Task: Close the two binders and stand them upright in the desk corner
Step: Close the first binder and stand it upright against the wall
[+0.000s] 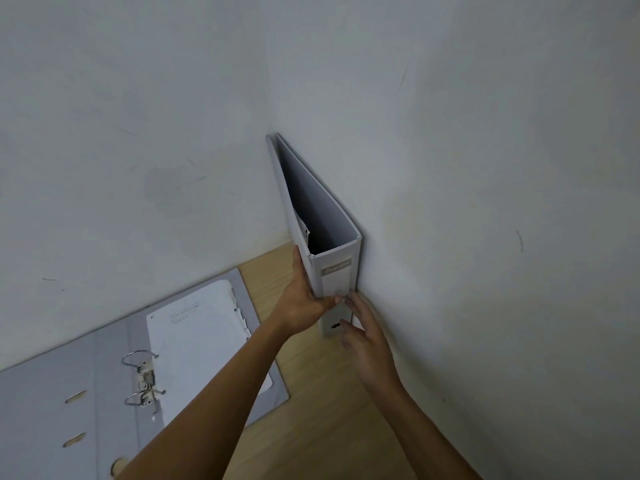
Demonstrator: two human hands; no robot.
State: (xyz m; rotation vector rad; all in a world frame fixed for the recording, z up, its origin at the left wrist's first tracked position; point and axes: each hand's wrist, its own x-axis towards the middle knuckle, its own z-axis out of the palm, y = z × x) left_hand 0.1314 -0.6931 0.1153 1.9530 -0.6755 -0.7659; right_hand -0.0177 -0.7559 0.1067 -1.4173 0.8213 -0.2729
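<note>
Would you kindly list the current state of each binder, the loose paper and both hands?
Upright binder: closed, standing in the desk corner against the right wall.
Flat binder: open, lying on the desk, rings shut.
Paper: lying on the flat binder's right cover, off the rings.
Left hand: grip on the upright binder.
Right hand: fingers touching its spine.

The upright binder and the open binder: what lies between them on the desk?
Head view: bare desk, crossed above by the left hand and forearm reaching to the upright binder from over the open binder.
</note>
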